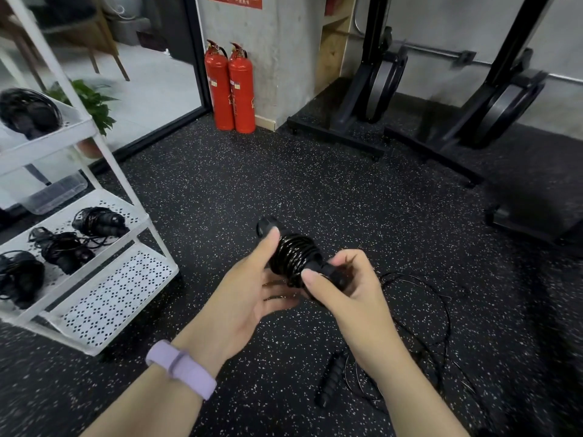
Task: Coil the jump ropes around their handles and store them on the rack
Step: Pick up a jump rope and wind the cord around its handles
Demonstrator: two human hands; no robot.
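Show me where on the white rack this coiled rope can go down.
The bottom shelf of the white rack shows only bare perforated metal, the roomiest patch. The middle shelf is crowded: three coiled ropes lie in a row, with a bare strip along its right edge. The top shelf holds a dark bundle.

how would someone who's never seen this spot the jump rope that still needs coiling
Start at the white rack on the left, then cross the speckled floor to the person's right forearm. The loose jump rope sprawls there, handle flat on the floor, unlike the bundles on the shelves.
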